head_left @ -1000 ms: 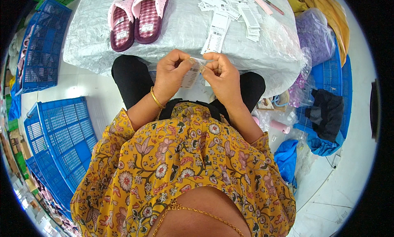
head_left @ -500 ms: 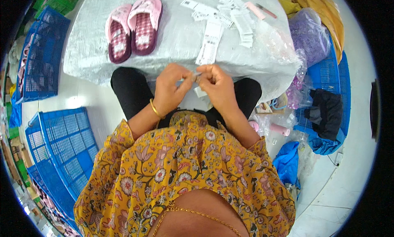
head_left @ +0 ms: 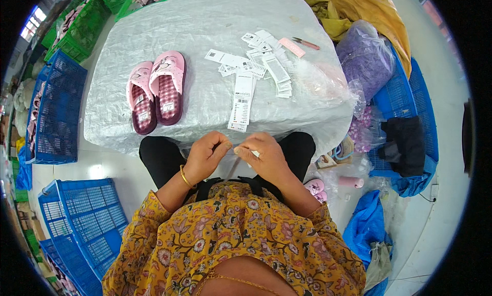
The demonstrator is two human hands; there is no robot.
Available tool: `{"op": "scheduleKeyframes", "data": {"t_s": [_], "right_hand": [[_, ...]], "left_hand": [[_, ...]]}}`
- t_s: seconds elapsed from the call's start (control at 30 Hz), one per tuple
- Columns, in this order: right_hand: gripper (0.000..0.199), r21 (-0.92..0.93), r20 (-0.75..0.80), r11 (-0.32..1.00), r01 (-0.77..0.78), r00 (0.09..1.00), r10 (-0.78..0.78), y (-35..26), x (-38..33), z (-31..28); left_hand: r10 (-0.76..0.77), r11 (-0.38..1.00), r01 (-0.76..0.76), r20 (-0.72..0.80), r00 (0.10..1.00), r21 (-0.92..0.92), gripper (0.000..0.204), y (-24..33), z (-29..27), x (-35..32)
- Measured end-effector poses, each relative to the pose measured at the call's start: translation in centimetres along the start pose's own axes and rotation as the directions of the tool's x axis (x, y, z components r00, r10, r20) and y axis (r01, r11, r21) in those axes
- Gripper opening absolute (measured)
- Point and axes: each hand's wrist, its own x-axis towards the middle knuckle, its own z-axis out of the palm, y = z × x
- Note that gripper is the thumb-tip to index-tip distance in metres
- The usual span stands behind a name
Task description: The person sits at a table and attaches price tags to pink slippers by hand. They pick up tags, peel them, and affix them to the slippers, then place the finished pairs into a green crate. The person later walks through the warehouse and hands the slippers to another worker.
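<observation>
A seated person in a yellow floral top brings both hands together over the lap, just at the near edge of a table (head_left: 154, 91) wrapped in silvery plastic sheeting; the left hand (head_left: 206, 155), a gold bangle at its wrist, has thumb and forefinger pinched shut, and the right hand (head_left: 264, 157) is pinched the same way, the two sets of fingertips almost touching; between them sits a small white tag (head_left: 254, 153), only a sliver of it showing past the right fingers, and whether the left hand also grips it cannot be told; on the table lie a pair of pink slippers (head_left: 156, 88) side by side at the left, a long strip of printed labels (head_left: 241, 102) near the middle and a loose heap of white tags (head_left: 269, 58) beyond it; blue plastic crates (head_left: 84, 219) stand on the floor at the person's left.
</observation>
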Motion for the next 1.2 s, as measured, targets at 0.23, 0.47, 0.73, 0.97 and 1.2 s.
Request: {"op": "scheduleKeyframes", "data": {"t_s": [0.23, 0.47, 0.73, 0.97, 1.2], "right_hand": [[0.012, 0.339, 0.005, 0.884, -0.32, 0.941, 0.339, -0.1, -0.5, -0.4], [0.011, 0.272, -0.121, 0.949, -0.156, 0.973, 0.195, 1.5, -0.4, -2.3], [0.011, 0.379, -0.03, 0.876, -0.298, 0.942, 0.333, 3.0, -1.6, -3.6], [0.011, 0.375, -0.044, 0.883, -0.283, 0.946, 0.322, 3.7, -2.4, -4.1], [0.011, 0.409, -0.016, 0.858, -0.312, 0.937, 0.349, 3.8, -3.4, -3.7]], "left_hand": [[0.078, 0.995, -0.084, 0.13, 0.989, 0.047, 0.009, 1.8, 0.0, 3.1], [0.215, 0.958, -0.193, -0.087, 0.973, 0.211, 0.014, 0.2, -2.3, 17.7], [0.492, 0.645, -0.563, 0.283, 0.823, 0.517, 0.042, 0.2, 1.1, 25.7], [0.315, 0.515, -0.605, 0.523, 0.792, 0.607, 0.047, 0.6, 1.7, 29.5], [0.285, 0.403, -0.684, 0.627, 0.725, 0.608, 0.045, 3.1, 1.0, 30.5]]}}
